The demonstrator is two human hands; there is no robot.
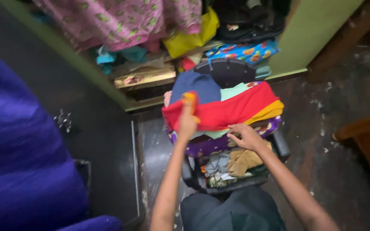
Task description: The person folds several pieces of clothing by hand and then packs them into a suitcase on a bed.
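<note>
Nearest to me is my dark lap, and just beyond it a black chair (281,145) loaded with clothes. My right hand (246,137) lies on the purple patterned cloth (206,145) at the front of the pile, fingers bent and pinching its edge. My left hand (187,122) is closed around the corner of the red cloth (232,109), lifting it up. Behind it lies a dark blue garment (195,87). Further away, a shelf (146,79) holds pink floral fabric (125,19) and a yellow cloth (191,38).
</note>
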